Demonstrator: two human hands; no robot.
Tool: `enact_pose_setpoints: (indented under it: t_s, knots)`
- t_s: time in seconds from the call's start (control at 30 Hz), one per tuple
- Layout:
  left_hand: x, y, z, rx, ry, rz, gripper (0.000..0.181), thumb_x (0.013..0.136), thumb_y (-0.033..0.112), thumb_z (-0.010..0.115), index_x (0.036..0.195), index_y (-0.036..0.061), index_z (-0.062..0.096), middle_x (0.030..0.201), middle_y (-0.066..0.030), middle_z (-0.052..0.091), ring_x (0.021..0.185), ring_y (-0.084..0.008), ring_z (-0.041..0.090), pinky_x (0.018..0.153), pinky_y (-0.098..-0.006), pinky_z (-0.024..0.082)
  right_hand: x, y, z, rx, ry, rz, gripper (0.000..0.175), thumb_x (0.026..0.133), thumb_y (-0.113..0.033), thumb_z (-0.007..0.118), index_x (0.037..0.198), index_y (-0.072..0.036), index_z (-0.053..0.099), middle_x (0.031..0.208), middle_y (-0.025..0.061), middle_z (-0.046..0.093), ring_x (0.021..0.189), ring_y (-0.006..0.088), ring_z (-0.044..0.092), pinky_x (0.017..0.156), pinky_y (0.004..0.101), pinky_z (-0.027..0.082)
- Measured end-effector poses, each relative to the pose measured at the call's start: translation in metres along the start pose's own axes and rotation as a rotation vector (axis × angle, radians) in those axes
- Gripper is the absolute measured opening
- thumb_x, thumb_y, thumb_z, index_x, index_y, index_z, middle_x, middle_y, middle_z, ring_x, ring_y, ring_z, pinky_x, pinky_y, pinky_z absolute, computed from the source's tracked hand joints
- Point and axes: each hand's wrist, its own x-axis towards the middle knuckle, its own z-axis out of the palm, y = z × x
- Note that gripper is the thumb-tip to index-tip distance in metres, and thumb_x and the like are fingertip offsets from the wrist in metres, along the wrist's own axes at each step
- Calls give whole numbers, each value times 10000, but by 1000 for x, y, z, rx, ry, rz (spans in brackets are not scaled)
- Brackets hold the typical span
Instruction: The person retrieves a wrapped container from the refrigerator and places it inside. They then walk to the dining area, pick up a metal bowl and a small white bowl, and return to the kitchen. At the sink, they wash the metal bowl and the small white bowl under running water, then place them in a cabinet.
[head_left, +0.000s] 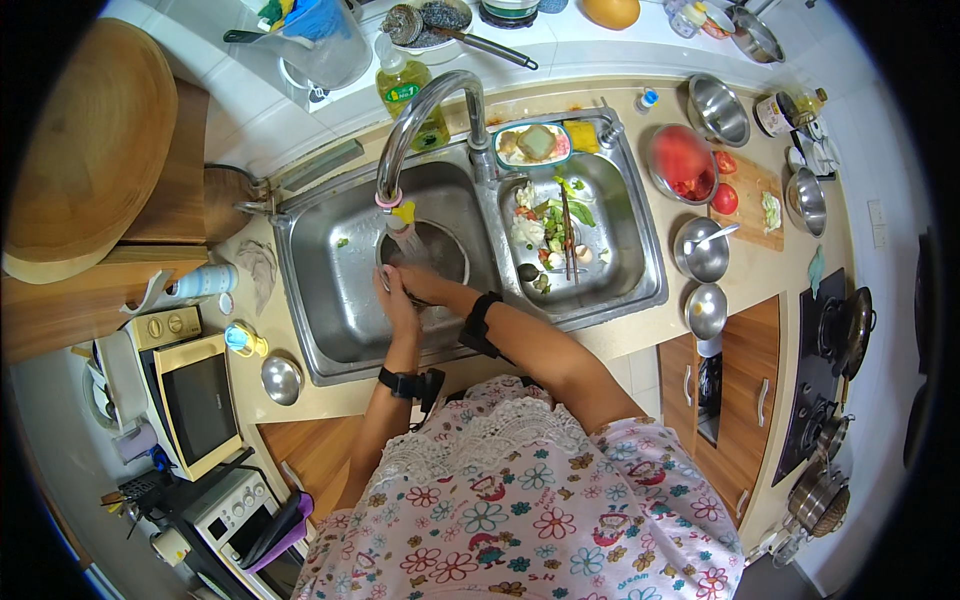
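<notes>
Both hands are close together in the left basin of a stainless steel double sink (319, 322), below the chrome faucet (433, 101). Water (409, 245) streams from its outlet toward my fingers. My left hand (395, 300) is raised with its fingers against my right hand (420, 283), which reaches in from the right. Under them is a round metal bowl (444, 247), whose rim shows at the right and far side. A bit of dark edge shows between my palms; what they grip there is hidden.
The right basin (622, 247) holds food scraps (553, 232) and a pair of chopsticks (568, 225). A dish with a soap bar (537, 142) sits behind it. Right are a bowl of red pieces (684, 169), a cutting board (757, 202) and several steel bowls. Dish soap (427, 139) stands behind the faucet.
</notes>
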Motion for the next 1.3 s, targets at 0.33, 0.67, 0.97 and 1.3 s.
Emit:
enact_pose_setpoints:
  t_s: [0.33, 0.67, 0.97, 1.3]
  knots:
    - [-2, 6, -5, 170, -33, 149, 654, 991, 420, 546, 1450, -12, 369, 1449, -173, 413, 1310, -265, 416, 1101, -360, 312, -21, -4, -30, -1081, -175, -127, 344, 972, -253, 423, 1074, -4, 638, 1119, 234, 647, 1022, 390, 617, 890, 452, 460]
    - [20, 12, -26, 142, 10, 75, 611, 1006, 406, 503, 1427, -27, 409, 1472, -193, 413, 1346, -304, 398, 1119, -376, 285, -39, -21, -39, -853, -467, 80, 318, 950, -248, 449, 1054, -11, 635, 1144, 188, 632, 1041, 355, 596, 908, 407, 449]
    - [15, 26, 2, 252, 100, 246, 573, 1000, 390, 511, 1395, -20, 452, 1400, -185, 490, 1262, -292, 477, 1088, -367, 333, -40, -25, -12, 34, -204, 201, 300, 924, -185, 520, 1169, -42, 619, 1154, 173, 634, 1111, 304, 590, 1093, 438, 353]
    - [59, 31, 23, 656, -60, 382, 619, 817, 419, 667, 1225, -38, 581, 1131, -211, 649, 1001, -339, 631, 928, -396, 466, -51, -7, -22, -557, 56, 144, 184, 918, -121, 578, 1068, -17, 609, 787, 169, 674, 806, 327, 662, 753, 422, 512]
